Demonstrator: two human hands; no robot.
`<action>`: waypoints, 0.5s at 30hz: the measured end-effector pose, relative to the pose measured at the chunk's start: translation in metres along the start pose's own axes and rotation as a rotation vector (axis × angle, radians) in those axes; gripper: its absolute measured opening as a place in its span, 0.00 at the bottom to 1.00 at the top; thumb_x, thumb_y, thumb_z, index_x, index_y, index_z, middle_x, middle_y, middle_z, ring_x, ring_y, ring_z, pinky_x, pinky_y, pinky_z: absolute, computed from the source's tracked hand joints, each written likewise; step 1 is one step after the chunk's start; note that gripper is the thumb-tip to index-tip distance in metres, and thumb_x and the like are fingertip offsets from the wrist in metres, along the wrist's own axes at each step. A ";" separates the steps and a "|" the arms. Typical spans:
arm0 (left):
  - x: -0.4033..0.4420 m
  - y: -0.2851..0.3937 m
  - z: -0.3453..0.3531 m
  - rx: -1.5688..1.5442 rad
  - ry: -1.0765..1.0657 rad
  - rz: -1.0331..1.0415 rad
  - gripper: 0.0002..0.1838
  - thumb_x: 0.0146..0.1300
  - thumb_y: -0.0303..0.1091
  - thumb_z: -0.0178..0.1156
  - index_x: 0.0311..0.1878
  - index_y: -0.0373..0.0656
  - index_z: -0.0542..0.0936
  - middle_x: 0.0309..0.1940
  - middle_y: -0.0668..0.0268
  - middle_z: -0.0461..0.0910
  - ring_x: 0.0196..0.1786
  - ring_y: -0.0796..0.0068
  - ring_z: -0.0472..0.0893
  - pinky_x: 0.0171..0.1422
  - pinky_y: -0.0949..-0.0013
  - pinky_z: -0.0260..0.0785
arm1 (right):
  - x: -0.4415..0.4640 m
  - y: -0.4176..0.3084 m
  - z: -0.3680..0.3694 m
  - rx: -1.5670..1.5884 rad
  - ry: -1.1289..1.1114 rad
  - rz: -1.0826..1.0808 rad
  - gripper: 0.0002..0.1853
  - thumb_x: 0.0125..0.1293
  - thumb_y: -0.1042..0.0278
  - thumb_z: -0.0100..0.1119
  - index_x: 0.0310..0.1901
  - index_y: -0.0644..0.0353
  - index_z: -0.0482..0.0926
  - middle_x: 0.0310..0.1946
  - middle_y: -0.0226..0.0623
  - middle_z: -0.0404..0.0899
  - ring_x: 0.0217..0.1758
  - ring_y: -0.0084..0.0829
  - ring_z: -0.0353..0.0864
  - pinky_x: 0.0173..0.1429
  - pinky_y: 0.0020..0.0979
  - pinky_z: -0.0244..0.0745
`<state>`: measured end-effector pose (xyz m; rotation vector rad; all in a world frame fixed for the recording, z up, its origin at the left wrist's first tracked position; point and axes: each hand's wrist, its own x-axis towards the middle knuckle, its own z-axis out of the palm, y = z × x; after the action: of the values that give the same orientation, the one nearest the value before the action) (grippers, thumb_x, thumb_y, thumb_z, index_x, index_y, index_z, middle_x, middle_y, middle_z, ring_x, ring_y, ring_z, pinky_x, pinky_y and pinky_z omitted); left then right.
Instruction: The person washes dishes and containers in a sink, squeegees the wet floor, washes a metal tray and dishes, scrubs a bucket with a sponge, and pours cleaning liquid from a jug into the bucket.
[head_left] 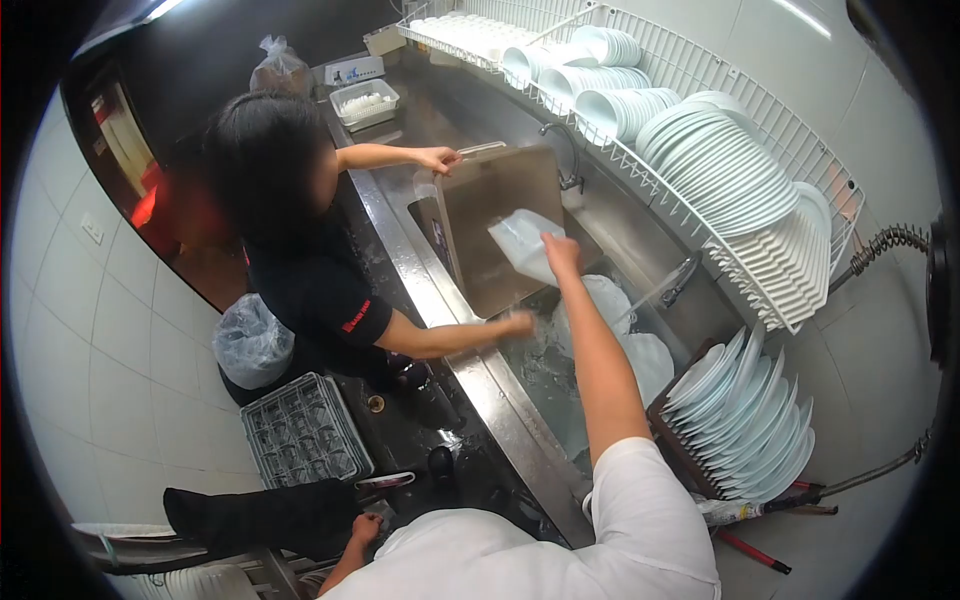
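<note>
My right hand [562,257] grips the edge of a pale translucent plastic container [525,245], held up over the sink. Beneath it, white plates [645,365] lie in the water beside a running tap [682,280]. Low on the left, near my body, my left hand [368,524] is closed around something small and greyish that I cannot make out. A co-worker in a black shirt holds a large brown tub [500,200] tilted up on its side at the sink. That person's other hand [518,325] is blurred by motion over the water.
A wire rack [745,270] of stacked plates and bowls runs above the sink. Many plates [740,420] stand on edge in a brown rack at the right. A grey glass rack [305,430] and a bagged bin [252,345] are on the floor. A hose hangs at the far right.
</note>
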<state>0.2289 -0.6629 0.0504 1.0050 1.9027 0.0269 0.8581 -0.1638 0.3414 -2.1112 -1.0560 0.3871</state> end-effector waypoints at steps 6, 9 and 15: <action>-0.014 0.007 0.003 0.068 0.037 0.027 0.14 0.65 0.44 0.68 0.47 0.48 0.91 0.43 0.56 0.90 0.49 0.57 0.89 0.57 0.56 0.78 | -0.005 -0.071 -0.013 -0.242 0.063 -0.376 0.30 0.63 0.34 0.63 0.33 0.59 0.90 0.39 0.53 0.88 0.45 0.54 0.88 0.51 0.50 0.80; -0.007 0.006 0.007 0.072 0.029 0.043 0.14 0.65 0.44 0.69 0.47 0.48 0.91 0.44 0.56 0.90 0.49 0.58 0.89 0.57 0.56 0.78 | -0.008 -0.076 -0.028 -0.462 0.063 -0.534 0.28 0.62 0.37 0.67 0.31 0.62 0.90 0.33 0.52 0.88 0.39 0.52 0.88 0.46 0.50 0.80; 0.008 0.017 0.011 0.033 0.027 0.053 0.13 0.64 0.43 0.68 0.47 0.48 0.91 0.44 0.56 0.90 0.49 0.58 0.89 0.57 0.56 0.78 | -0.053 -0.011 -0.072 -0.491 0.257 -0.586 0.26 0.62 0.41 0.70 0.28 0.62 0.87 0.28 0.50 0.86 0.37 0.52 0.87 0.43 0.49 0.79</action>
<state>0.2465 -0.6506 0.0458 1.0825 1.9060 0.0406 0.8591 -0.2353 0.3956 -2.0431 -1.6530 -0.4571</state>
